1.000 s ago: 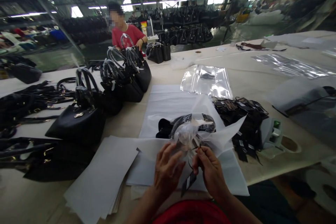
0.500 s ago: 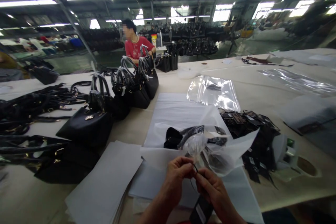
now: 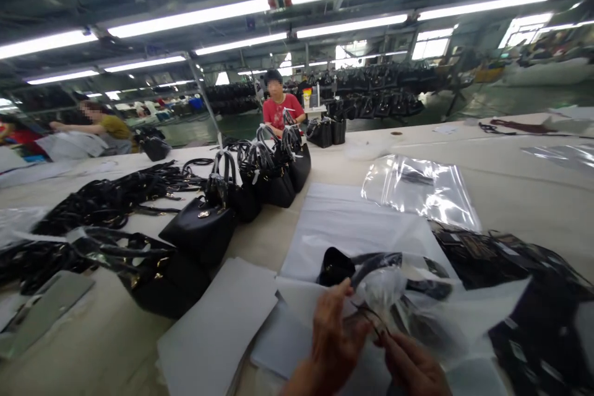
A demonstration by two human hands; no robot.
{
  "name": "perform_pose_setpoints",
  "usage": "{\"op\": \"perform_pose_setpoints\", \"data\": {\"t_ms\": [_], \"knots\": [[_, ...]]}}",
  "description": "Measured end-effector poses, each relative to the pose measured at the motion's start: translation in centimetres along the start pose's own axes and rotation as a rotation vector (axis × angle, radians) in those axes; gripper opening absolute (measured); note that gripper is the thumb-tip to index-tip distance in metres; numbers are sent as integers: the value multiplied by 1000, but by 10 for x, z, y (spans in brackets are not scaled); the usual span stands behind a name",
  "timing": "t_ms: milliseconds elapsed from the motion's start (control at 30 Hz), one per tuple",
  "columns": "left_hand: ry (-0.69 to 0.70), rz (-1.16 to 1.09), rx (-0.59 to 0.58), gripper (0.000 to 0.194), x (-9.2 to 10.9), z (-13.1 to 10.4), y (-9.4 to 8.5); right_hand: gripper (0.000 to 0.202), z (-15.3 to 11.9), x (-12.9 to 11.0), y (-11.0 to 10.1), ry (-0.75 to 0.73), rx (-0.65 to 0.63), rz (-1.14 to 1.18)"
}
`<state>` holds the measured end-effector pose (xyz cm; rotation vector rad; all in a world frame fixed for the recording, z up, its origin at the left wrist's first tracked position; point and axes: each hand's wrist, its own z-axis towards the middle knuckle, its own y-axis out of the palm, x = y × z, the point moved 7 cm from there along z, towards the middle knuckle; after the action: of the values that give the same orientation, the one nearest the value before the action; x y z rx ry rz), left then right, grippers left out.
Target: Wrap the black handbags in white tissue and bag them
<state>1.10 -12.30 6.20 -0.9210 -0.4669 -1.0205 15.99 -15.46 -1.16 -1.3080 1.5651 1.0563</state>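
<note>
At the bottom centre, my left hand (image 3: 336,334) has its fingers apart beside a thin dark cord (image 3: 369,312); motion blurs it, and whether it touches the cord is unclear. To its right, my right hand (image 3: 411,362) pinches the cord's other end. Just beyond both hands lies a black bag whose handles (image 3: 378,263) are wrapped in clear plastic, with white tissue (image 3: 492,300) spread around it. The black tag seen below is largely out of sight now.
Black handbags (image 3: 199,229) and a heap of straps (image 3: 125,198) lie left. White sheets (image 3: 223,328) are stacked nearer. Clear plastic bags (image 3: 422,189) and black tags (image 3: 542,303) lie right. A person in red (image 3: 283,108) stands across the table.
The view has swung left and tilted up. My left hand has come off its pinch and spread its fingers; my right hand still pinches the cord.
</note>
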Motion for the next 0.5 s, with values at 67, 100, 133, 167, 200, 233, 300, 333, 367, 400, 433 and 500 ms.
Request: {"op": "perform_pose_setpoints", "data": {"t_ms": [67,100,133,167,200,233,300,333,367,400,433,500], "knots": [[189,257,11,45,5,-5,-3,52,0,-8,-7,-30,51,25],[247,364,-1,40,4,-8,-1,51,1,-11,-10,-42,72,37],[292,448,-16,36,2,-11,2,50,1,-13,-13,-50,89,47],[329,504,-29,32,0,-14,6,49,2,-14,-15,-55,100,55],[365,537,-36,29,-1,-17,9,47,3,-15,-16,-62,108,60],[401,555,-41,28,-2,-20,13,46,4,-15,-17,-71,112,61],[470,584,-66,28,-1,-27,22,43,7,-18,-16,-99,116,54],[499,604,-95,28,-2,-30,28,42,9,-20,-13,-119,117,49],[520,629,-130,29,-3,-32,36,41,13,-22,-10,-142,116,40],[533,654,-164,29,-5,-35,43,40,18,-24,-6,-164,114,30],[538,674,-192,30,-8,-36,50,40,23,-26,-1,-183,108,18],[513,689,-220,30,-14,-38,59,39,36,-28,11,-212,98,-12]]}}
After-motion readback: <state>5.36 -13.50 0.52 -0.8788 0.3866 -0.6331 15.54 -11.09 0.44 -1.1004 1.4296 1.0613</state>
